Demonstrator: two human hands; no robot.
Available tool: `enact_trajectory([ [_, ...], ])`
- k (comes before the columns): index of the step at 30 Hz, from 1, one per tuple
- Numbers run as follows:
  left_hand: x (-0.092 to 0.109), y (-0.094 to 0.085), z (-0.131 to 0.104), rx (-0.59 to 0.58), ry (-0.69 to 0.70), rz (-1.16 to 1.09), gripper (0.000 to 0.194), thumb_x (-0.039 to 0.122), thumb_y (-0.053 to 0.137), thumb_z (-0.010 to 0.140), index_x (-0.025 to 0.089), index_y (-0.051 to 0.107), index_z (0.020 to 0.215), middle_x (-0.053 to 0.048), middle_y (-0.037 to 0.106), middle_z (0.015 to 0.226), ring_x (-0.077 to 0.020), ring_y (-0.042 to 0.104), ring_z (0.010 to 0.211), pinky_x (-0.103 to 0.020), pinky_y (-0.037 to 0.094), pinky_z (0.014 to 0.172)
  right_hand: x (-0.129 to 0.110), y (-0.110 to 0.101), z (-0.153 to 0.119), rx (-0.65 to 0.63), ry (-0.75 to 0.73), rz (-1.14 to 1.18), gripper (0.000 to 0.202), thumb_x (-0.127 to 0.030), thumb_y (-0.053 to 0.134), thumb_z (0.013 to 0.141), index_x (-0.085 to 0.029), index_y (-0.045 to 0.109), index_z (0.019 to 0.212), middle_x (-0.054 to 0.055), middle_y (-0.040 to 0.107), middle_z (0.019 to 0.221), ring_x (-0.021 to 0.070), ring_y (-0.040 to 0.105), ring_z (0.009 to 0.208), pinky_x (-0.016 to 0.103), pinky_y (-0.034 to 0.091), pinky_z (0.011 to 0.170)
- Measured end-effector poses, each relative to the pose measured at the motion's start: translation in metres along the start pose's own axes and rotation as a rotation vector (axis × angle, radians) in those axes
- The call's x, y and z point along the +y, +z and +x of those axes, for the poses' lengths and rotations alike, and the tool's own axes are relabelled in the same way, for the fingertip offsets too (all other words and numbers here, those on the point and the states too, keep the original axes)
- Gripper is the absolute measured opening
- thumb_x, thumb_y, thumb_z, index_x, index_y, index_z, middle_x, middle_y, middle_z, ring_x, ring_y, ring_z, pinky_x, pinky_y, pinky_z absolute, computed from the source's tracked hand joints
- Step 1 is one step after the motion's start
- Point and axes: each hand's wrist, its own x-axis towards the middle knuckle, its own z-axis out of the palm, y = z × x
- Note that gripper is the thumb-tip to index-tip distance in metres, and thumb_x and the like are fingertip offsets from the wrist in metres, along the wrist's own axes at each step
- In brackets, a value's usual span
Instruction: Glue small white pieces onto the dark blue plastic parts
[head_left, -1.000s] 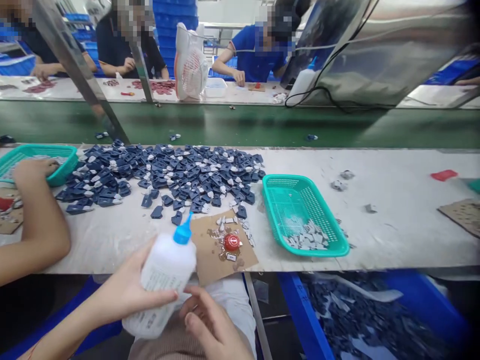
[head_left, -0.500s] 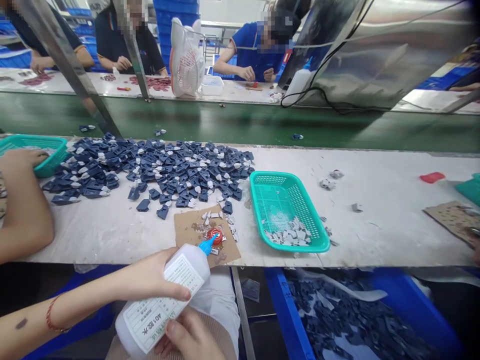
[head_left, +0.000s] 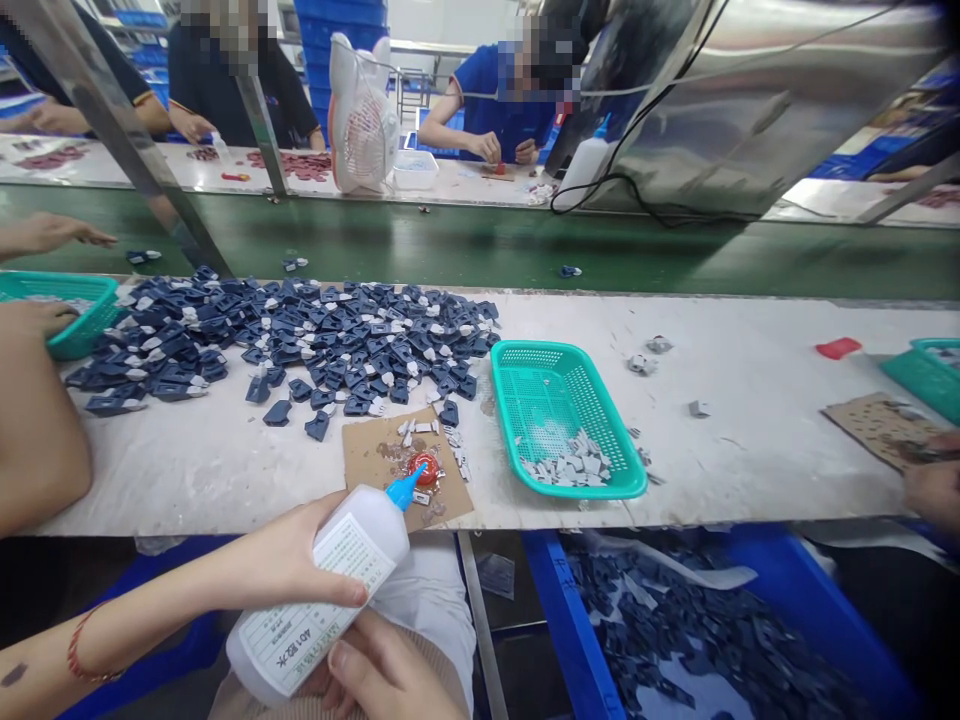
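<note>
My left hand (head_left: pixel 330 560) is wrapped round a large white glue bottle (head_left: pixel 319 610) with a printed label. The bottle lies tilted, its blue nozzle (head_left: pixel 406 488) pointing up and away over a round red cap (head_left: pixel 424 468). That cap sits on a brown cardboard piece (head_left: pixel 364 460) with glue stains and several small grey-white parts (head_left: pixel 418 427). Lower down, my right hand (head_left: pixel 394 670) is closed against the bottle's underside, its thumb by the label edge and its other fingers partly hidden.
A heap of dark blue parts (head_left: pixel 360 340) spreads across the table's left half. Right of the cardboard stands a green basket (head_left: pixel 637 480) with grey-white pieces. A blue crate (head_left: pixel 551 600) of dark parts is below the edge. Co-workers sit around; a green conveyor (head_left: pixel 450 240) runs behind.
The view has shifted slightly, while both hands keep the bottle with its nozzle at the red cap. A co-worker's hand now reaches over the conveyor at left; another shows at right.
</note>
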Motion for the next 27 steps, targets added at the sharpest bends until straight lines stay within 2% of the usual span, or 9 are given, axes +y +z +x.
enact_trajectory([
  [3, -0.01, -0.005, -0.01, -0.016, 0.004, -0.03, 0.06, 0.034, 0.075, 0.069, 0.025, 0.055, 0.125, -0.003, 0.069, 0.113, -0.026, 0.065, 0.103, -0.035, 0.052, 0.087, -0.034, -0.031, -0.022, -0.025, -0.03, -0.292, 0.038, -0.053, 0.057, 0.087, -0.024, 0.071, 0.106, 0.006, 0.074, 0.091, 0.0197, 0.067, 0.079, 0.03, 0.053, 0.071],
  [4, -0.015, -0.007, -0.014, 0.02, 0.014, -0.019, 0.061, 0.035, 0.075, 0.069, 0.026, 0.055, 0.125, -0.004, 0.069, 0.115, -0.0274, 0.063, 0.107, -0.036, 0.052, 0.09, -0.049, -0.044, -0.03, 0.031, -0.059, -0.37, 0.031, -0.048, 0.059, 0.087, -0.024, 0.072, 0.102, 0.005, 0.074, 0.094, 0.0207, 0.067, 0.085, 0.031, 0.053, 0.076],
  [7, -0.035, -0.014, -0.027, 0.251, 0.015, -0.004, 0.062, 0.042, 0.077, 0.064, 0.026, 0.058, 0.121, -0.006, 0.07, 0.114, -0.032, 0.063, 0.109, -0.041, 0.052, 0.092, -0.094, -0.09, -0.046, 0.413, -0.164, -0.525, 0.029, -0.04, 0.049, 0.094, -0.021, 0.072, 0.095, 0.005, 0.073, 0.088, 0.0204, 0.067, 0.085, 0.033, 0.053, 0.081],
  [10, -0.054, -0.025, -0.036, 0.593, -0.065, -0.063, 0.05, 0.048, 0.078, 0.057, 0.026, 0.066, 0.101, -0.003, 0.075, 0.091, -0.0331, 0.07, 0.087, -0.045, 0.057, 0.08, -0.126, -0.14, -0.04, 0.745, -0.255, -0.914, 0.026, -0.035, 0.049, 0.094, -0.02, 0.069, 0.101, 0.01, 0.071, 0.103, 0.0252, 0.065, 0.098, 0.038, 0.051, 0.085],
  [11, -0.059, -0.03, -0.038, 0.705, -0.092, -0.084, 0.046, 0.05, 0.079, 0.054, 0.026, 0.067, 0.092, -0.002, 0.075, 0.082, -0.0333, 0.07, 0.081, -0.046, 0.059, 0.075, -0.133, -0.155, -0.033, 0.735, -0.255, -1.057, 0.025, -0.032, 0.047, 0.094, -0.02, 0.068, 0.102, 0.011, 0.07, 0.106, 0.0264, 0.064, 0.101, 0.04, 0.049, 0.087],
  [14, -0.07, -0.048, -0.038, 1.031, -0.135, -0.116, 0.048, 0.05, 0.083, 0.038, 0.026, 0.065, 0.076, -0.001, 0.074, 0.072, -0.0363, 0.07, 0.076, -0.051, 0.06, 0.07, -0.144, -0.189, -0.009, 0.489, -0.154, -1.422, 0.025, -0.021, 0.045, 0.091, -0.019, 0.066, 0.104, 0.012, 0.069, 0.107, 0.0263, 0.063, 0.101, 0.039, 0.049, 0.085],
  [19, -0.085, -0.077, -0.028, 1.53, -0.097, -0.07, 0.064, 0.05, 0.083, 0.032, 0.022, 0.064, 0.087, -0.006, 0.075, 0.097, -0.0388, 0.067, 0.1, -0.056, 0.052, 0.091, -0.144, -0.206, 0.012, 0.343, -0.108, -1.558, 0.019, -0.015, 0.049, 0.086, -0.02, 0.066, 0.077, 0.007, 0.068, 0.083, 0.0211, 0.063, 0.076, 0.03, 0.047, 0.068],
  [23, -0.1, -0.091, -0.014, 1.692, 0.043, -0.044, 0.077, 0.049, 0.083, 0.04, 0.016, 0.062, 0.106, -0.014, 0.069, 0.119, -0.0406, 0.061, 0.114, -0.056, 0.045, 0.101, -0.141, -0.211, 0.012, 0.367, -0.134, -1.588, 0.02, -0.017, 0.048, 0.088, -0.02, 0.061, 0.074, 0.007, 0.065, 0.081, 0.0206, 0.061, 0.072, 0.029, 0.044, 0.064],
  [27, -0.106, -0.095, -0.005, 1.696, 0.142, -0.073, 0.078, 0.042, 0.083, 0.049, 0.014, 0.055, 0.116, -0.014, 0.066, 0.121, -0.0372, 0.061, 0.114, -0.054, 0.045, 0.101, -0.138, -0.219, 0.011, 0.424, -0.148, -1.571, 0.019, -0.017, 0.044, 0.089, -0.02, 0.057, 0.076, 0.008, 0.063, 0.081, 0.0218, 0.059, 0.07, 0.031, 0.042, 0.061],
])
